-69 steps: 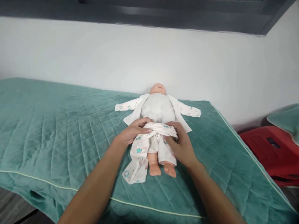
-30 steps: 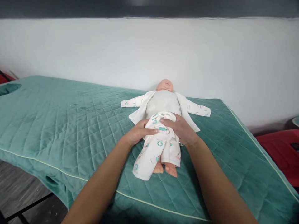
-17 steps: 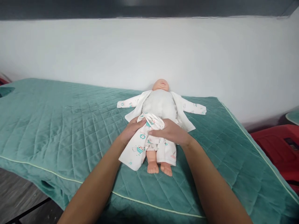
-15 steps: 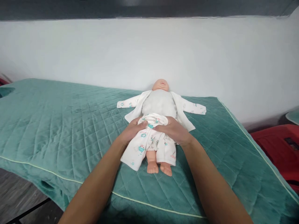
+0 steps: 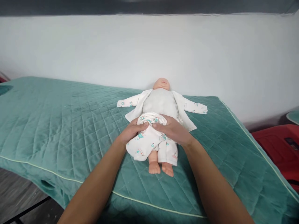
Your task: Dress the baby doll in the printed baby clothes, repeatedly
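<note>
A baby doll (image 5: 160, 101) lies on its back, head toward the wall, its cloth torso bare at the front. Its white printed jacket (image 5: 195, 107) is spread wide, sleeves stretched out to both sides. Across the doll's hips and legs lie white baby pants (image 5: 149, 143) with a small teal print. My left hand (image 5: 133, 130) grips the bunched pants cloth from the left, thumb on top. From the right, my right hand (image 5: 173, 128) pinches the same cloth, its thumb close to the left one. One pant leg covers a doll leg down to the foot; both feet (image 5: 154, 167) show.
The doll rests on a green quilted cover (image 5: 77, 124) with a pale piped edge. A white wall (image 5: 93, 49) stands directly behind. Beyond the cover's right edge is a red object (image 5: 275, 149); grey floor (image 5: 18, 189) shows at lower left.
The loose left pant leg has been drawn up and bunched, its end now higher and nearer the doll's leg. My thumbs have come closer together on the cloth.
</note>
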`<state>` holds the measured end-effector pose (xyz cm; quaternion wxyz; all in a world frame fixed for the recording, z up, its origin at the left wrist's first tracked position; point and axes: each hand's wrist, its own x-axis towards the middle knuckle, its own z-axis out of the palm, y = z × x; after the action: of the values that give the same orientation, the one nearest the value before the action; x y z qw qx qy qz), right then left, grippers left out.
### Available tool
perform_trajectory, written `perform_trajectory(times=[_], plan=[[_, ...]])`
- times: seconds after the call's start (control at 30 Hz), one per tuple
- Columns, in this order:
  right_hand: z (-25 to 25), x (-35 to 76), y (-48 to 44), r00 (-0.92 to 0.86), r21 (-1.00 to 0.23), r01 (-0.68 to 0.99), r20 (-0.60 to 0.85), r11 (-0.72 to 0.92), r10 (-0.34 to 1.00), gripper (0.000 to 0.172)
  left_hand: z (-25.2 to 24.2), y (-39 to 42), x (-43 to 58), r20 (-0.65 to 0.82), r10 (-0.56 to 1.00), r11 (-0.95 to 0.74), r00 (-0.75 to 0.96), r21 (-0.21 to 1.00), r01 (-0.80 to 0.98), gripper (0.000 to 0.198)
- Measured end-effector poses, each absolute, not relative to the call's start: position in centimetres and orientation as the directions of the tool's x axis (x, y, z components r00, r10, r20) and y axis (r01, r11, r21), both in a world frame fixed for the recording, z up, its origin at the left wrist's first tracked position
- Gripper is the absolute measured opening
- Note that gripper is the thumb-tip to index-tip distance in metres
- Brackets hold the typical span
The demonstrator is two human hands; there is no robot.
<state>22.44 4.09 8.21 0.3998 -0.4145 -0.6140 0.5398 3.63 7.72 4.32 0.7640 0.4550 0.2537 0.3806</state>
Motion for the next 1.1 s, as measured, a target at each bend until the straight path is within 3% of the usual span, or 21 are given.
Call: perform_trajectory(times=[0.13, 0.23, 0.4, 0.53, 0.7, 0.9, 1.1], plan=[[9.0, 22.6, 3.8, -0.460, -0.968, 0.227, -0.006, 0.111, 0.888, 0.036, 4.7, 7.5, 3.7, -0.046, 0.831, 0.289, 0.554, 0.887, -0.359, 0.048], [9.2, 22.7, 3.6, -0.440, -0.947, 0.314, -0.078, 0.071, 0.895, 0.035, 4.7, 7.3, 3.7, -0.039, 0.837, 0.279, 0.545, 0.888, -0.366, 0.049], [8.9, 23.6, 3.6, -0.445, -0.975, 0.216, -0.056, 0.047, 0.894, 0.036, 5.3, 4.8, 3.8, -0.050, 0.878, 0.251, 0.476, 0.895, -0.370, 0.044], [8.7, 24.3, 3.9, -0.494, -0.968, 0.217, 0.004, 0.128, 0.869, 0.032, 6.7, 0.4, 4.1, -0.106, 0.899, 0.271, 0.426, 0.897, -0.349, 0.042], [8.7, 24.2, 4.2, -0.528, -0.886, 0.366, 0.056, 0.286, 0.848, 0.026, 8.5, -5.3, 5.5, -0.238, 0.923, 0.345, 0.301, 0.858, -0.380, 0.041], [8.3, 24.0, 4.3, -0.590, -0.804, 0.477, 0.008, 0.356, 0.808, 0.017, 9.5, -10.4, 7.2, -0.294, 0.937, 0.351, 0.191, 0.793, -0.498, 0.042], [8.3, 23.7, 4.3, -0.633, -0.727, 0.549, -0.040, 0.412, 0.773, 0.017, 7.3, -12.5, 7.4, -0.374, 0.922, 0.367, 0.100, 0.763, -0.533, 0.039]])
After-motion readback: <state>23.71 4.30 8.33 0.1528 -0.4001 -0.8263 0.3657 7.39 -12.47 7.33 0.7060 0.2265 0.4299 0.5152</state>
